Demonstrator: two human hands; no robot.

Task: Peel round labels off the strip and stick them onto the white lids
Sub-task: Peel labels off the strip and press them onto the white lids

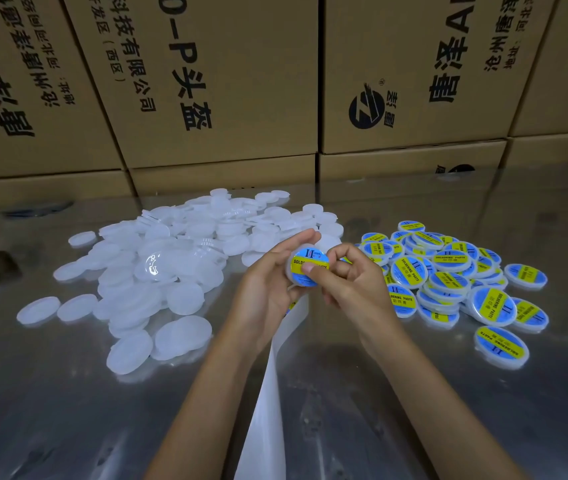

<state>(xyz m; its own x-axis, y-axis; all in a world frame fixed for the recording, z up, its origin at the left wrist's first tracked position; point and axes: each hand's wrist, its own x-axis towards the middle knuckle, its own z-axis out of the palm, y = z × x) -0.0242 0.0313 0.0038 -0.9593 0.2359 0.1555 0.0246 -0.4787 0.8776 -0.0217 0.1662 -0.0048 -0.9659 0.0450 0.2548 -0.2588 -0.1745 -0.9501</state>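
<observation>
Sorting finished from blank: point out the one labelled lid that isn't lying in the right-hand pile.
The labelled lid held up between both hands; left hand cradles it, right hand thumb presses its label. Every other labelled one lies on the table.

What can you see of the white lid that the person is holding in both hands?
The round white plastic lid is held above the shiny metal table, its top facing the camera. A round blue label with a yellow band, reading SOLDERING PASTE in part, covers almost the whole top; only a thin translucent rim shows. The left hand grips its edge, and the right hand presses its thumb on the label.
</observation>
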